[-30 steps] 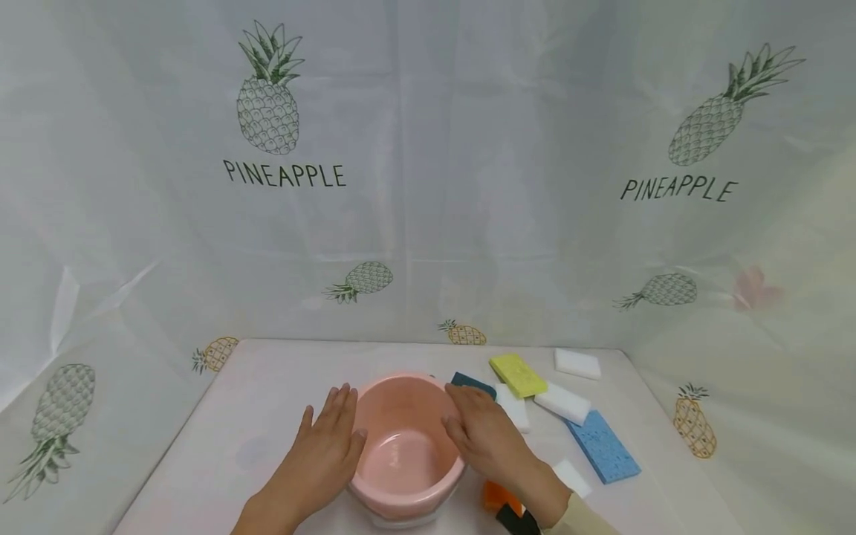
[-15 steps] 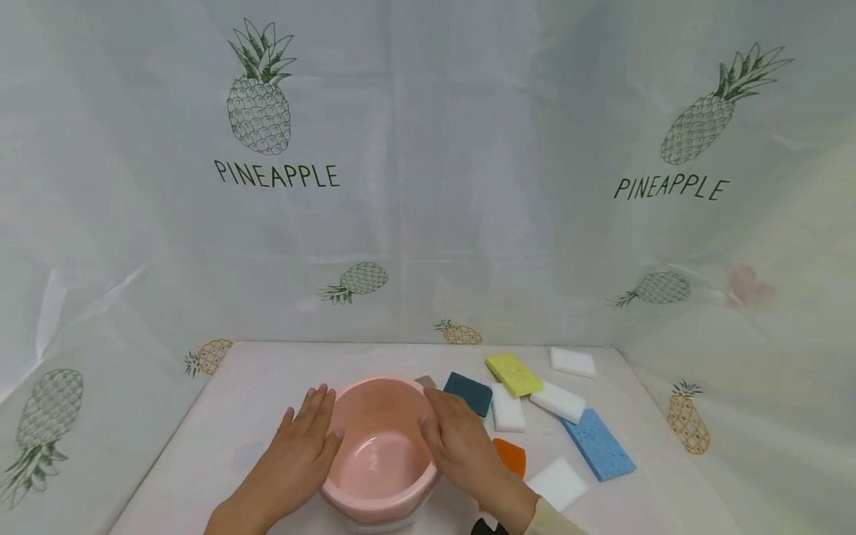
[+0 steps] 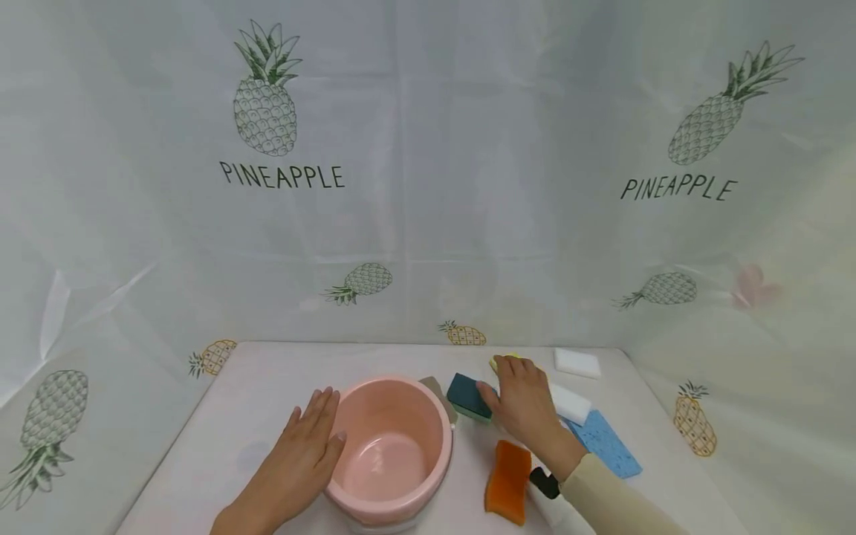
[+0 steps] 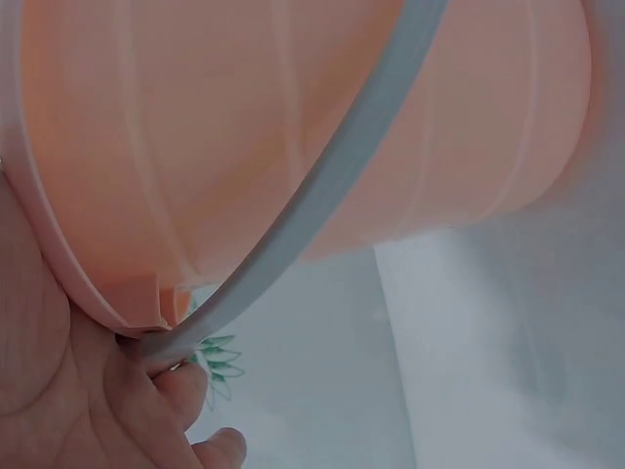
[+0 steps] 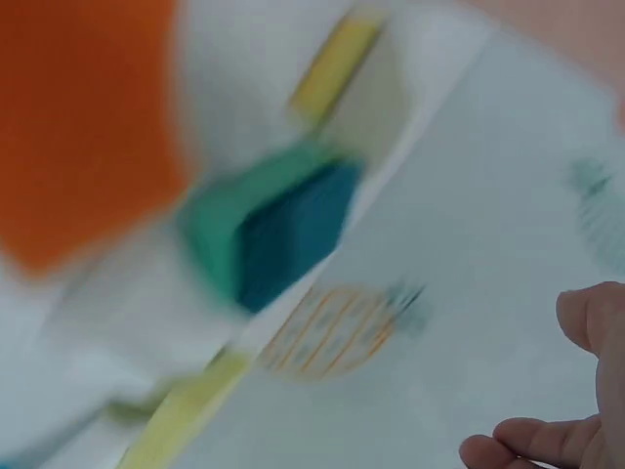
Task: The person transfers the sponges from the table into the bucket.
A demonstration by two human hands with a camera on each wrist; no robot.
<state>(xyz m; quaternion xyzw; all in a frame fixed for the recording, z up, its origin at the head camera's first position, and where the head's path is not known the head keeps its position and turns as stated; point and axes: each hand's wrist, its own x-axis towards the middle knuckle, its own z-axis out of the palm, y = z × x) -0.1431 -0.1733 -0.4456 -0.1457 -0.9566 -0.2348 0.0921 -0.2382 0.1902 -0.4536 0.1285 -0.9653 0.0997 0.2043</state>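
Observation:
A pink bucket [image 3: 384, 511] stands upright in the middle of the table. My left hand [image 3: 294, 457] rests on its left side with straight fingers. In the left wrist view, that palm lies against the rim, close to where the grey handle [image 4: 327, 195] joins it. My right hand [image 3: 524, 405] is over the sponges right of the bucket, fingers loosely bent and holding nothing. Its fingertips overlap a yellow sponge [image 3: 495, 363], mostly hidden. Beside the thumb sits a dark green sponge [image 3: 469, 396] with a lighter green underside. An orange sponge [image 3: 510, 483] lies nearer the wrist.
A white sponge [image 3: 571, 403] and a blue sponge [image 3: 610, 446] lie right of my right hand. Another white sponge [image 3: 578, 362] is at the table's back right. A flat grey-beige piece [image 3: 438, 394] sits behind the bucket. A pineapple-printed sheet [image 3: 428, 186] hangs behind the table.
My right hand has left the bucket's right side and moved right, over the sponges. The bucket shifted slightly left earlier, with the left hand staying on it.

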